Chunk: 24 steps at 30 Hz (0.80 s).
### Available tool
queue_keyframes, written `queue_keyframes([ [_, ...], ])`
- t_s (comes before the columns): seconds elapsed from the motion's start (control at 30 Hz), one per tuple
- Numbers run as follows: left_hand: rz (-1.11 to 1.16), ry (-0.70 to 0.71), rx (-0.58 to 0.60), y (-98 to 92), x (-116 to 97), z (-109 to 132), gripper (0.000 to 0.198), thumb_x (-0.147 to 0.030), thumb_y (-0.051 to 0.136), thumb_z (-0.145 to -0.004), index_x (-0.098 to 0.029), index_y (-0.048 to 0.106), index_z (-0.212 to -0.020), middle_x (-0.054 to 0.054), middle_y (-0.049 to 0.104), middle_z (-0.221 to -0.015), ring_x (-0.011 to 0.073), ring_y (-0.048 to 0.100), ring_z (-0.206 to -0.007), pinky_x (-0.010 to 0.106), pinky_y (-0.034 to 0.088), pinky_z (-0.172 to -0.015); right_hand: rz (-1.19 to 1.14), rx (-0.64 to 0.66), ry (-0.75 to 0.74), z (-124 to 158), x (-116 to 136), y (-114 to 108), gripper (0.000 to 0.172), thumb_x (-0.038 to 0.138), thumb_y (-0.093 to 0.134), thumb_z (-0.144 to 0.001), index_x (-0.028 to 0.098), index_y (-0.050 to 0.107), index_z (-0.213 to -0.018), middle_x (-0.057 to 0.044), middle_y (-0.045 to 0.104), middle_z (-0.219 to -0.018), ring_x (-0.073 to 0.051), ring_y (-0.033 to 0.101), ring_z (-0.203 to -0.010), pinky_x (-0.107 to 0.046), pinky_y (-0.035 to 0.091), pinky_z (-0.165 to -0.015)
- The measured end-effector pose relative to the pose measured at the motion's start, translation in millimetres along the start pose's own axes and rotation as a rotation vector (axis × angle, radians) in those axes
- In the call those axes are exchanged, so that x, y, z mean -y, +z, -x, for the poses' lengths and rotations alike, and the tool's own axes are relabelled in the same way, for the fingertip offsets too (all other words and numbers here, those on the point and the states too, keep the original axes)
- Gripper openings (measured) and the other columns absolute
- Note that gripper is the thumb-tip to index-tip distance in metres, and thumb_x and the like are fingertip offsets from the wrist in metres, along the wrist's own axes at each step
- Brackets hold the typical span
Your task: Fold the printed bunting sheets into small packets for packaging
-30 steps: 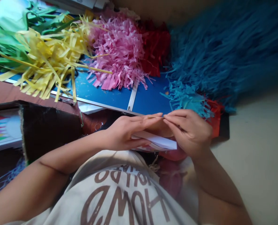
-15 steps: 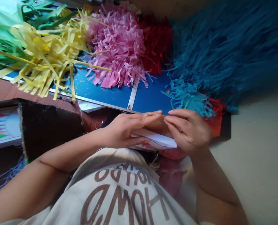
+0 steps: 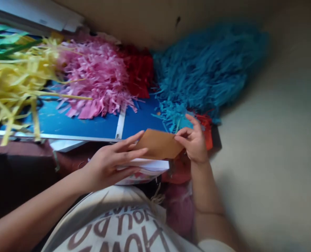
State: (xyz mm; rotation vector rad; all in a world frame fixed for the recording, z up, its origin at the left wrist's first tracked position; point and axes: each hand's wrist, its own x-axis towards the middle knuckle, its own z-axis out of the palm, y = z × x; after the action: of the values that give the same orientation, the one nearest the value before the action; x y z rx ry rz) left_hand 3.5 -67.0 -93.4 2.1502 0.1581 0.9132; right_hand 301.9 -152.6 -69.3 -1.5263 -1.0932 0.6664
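A flat brown piece of card or paper with angled corners [image 3: 158,144] is held above my lap. My right hand [image 3: 194,140] pinches its right corner between thumb and fingertips, with one finger raised. My left hand [image 3: 116,162] grips a white paper piece with a coloured print on its near side [image 3: 155,165], just below the brown card. The fingertips of that hand also touch the brown card's left edge. How far the white piece reaches behind the left hand is hidden.
Across the blue table [image 3: 100,127] lie fringed paper bunches in yellow [image 3: 16,80], pink [image 3: 95,80], red [image 3: 139,71] and blue [image 3: 202,73]. An orange-red piece [image 3: 206,129] lies beside the light blue fringe. A pale wall [image 3: 271,157] stands on the right.
The brown card has tilted up so its broad face shows. My right hand has shifted to its corner. The whole view has swung, moving the table things left and down.
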Motion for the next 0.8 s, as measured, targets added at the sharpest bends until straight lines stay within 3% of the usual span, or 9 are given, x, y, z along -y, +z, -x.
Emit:
queue_keyframes([
  [0.17, -0.040, -0.004, -0.011, 0.2, 10, 2, 0.038, -0.015, 0.066, -0.093, -0.031, 0.072, -0.126, 0.006, 0.041, -0.163, 0.0279, 0.061, -0.133, 0.032, 0.060, -0.101, 0.160, -0.535, 0.037, -56, -32, -104, 0.090, 0.035, 0.083, -0.068, 0.022, 0.040, -0.145, 0.007, 0.065, -0.075, -0.014, 0.064, -0.070, -0.036, 0.057, -0.084],
  [0.23, -0.031, 0.003, -0.005, -0.8, 9, -3, 0.038, -0.014, 0.067, -0.092, -0.030, 0.073, -0.126, 0.006, 0.046, -0.160, 0.0270, 0.062, -0.132, 0.030, 0.060, -0.101, 0.384, -0.666, 0.143, -73, -36, -142, 0.096, 0.038, 0.081, -0.071, 0.015, 0.032, -0.150, -0.001, 0.071, -0.088, -0.019, 0.068, -0.081, -0.041, 0.056, -0.089],
  [0.3, -0.015, 0.018, -0.003, -1.4, 6, -10, 0.035, -0.014, 0.069, -0.091, -0.027, 0.075, -0.123, 0.009, 0.051, -0.156, 0.0264, 0.065, -0.128, 0.029, 0.060, -0.101, 0.527, -0.735, 0.151, -75, -37, -154, 0.110, 0.039, 0.086, -0.066, 0.015, 0.026, -0.155, -0.014, 0.071, -0.112, -0.027, 0.067, -0.104, -0.047, 0.052, -0.098],
  [0.37, 0.001, 0.016, 0.004, -1.0, 3, -16, 0.031, -0.015, 0.071, -0.090, -0.023, 0.077, -0.120, 0.013, 0.057, -0.150, 0.0257, 0.069, -0.123, 0.028, 0.060, -0.099, 0.682, -0.747, -0.010, -58, -32, -132, 0.119, 0.048, 0.089, -0.063, 0.018, 0.023, -0.158, -0.019, 0.068, -0.124, -0.032, 0.064, -0.117, -0.051, 0.049, -0.103],
  [0.4, 0.005, 0.007, 0.005, -0.5, 3, -18, 0.030, -0.015, 0.071, -0.090, -0.023, 0.077, -0.119, 0.014, 0.060, -0.146, 0.0255, 0.070, -0.120, 0.029, 0.061, -0.098, 0.625, -0.650, -0.141, -43, -28, -109, 0.116, 0.055, 0.085, -0.069, 0.021, 0.020, -0.159, -0.017, 0.069, -0.123, -0.032, 0.066, -0.116, -0.053, 0.049, -0.104],
  [0.5, 0.004, -0.022, 0.000, 1.3, 4, -21, 0.030, -0.019, 0.073, -0.089, -0.023, 0.078, -0.118, 0.015, 0.067, -0.138, 0.0254, 0.073, -0.115, 0.029, 0.062, -0.095, 0.219, -0.074, -0.389, 21, -12, -23, 0.110, 0.068, 0.076, -0.075, 0.031, 0.017, -0.160, -0.009, 0.076, -0.108, -0.031, 0.073, -0.107, -0.054, 0.057, -0.095],
  [0.57, 0.005, -0.021, 0.011, 1.5, 5, -21, 0.029, -0.021, 0.074, -0.089, -0.024, 0.078, -0.117, 0.014, 0.073, -0.129, 0.0236, 0.076, -0.109, 0.028, 0.063, -0.093, 0.089, 0.124, -0.440, 60, -2, 28, 0.107, 0.053, 0.078, -0.082, 0.034, 0.010, -0.162, -0.005, 0.079, -0.097, -0.030, 0.074, -0.107, -0.053, 0.060, -0.094],
  [0.67, 0.023, 0.000, 0.051, -0.7, 7, -19, 0.027, -0.023, 0.072, -0.091, -0.025, 0.078, -0.117, 0.011, 0.080, -0.111, 0.0197, 0.078, -0.099, 0.024, 0.063, -0.087, 0.025, 0.026, -0.424, 84, 1, 70, 0.094, 0.026, 0.072, -0.090, 0.036, 0.012, -0.162, 0.002, 0.079, -0.083, -0.023, 0.078, -0.087, -0.044, 0.064, -0.086],
  [0.8, 0.041, 0.026, 0.092, -4.9, 9, -15, 0.028, -0.027, 0.072, -0.092, -0.023, 0.077, -0.119, 0.012, 0.079, -0.113, 0.0207, 0.078, -0.101, 0.026, 0.064, -0.087, -0.036, -0.045, -0.470, 78, -7, 75, 0.092, 0.019, 0.073, -0.088, 0.036, 0.021, -0.161, 0.004, 0.079, -0.079, -0.021, 0.079, -0.079, -0.039, 0.066, -0.079],
])
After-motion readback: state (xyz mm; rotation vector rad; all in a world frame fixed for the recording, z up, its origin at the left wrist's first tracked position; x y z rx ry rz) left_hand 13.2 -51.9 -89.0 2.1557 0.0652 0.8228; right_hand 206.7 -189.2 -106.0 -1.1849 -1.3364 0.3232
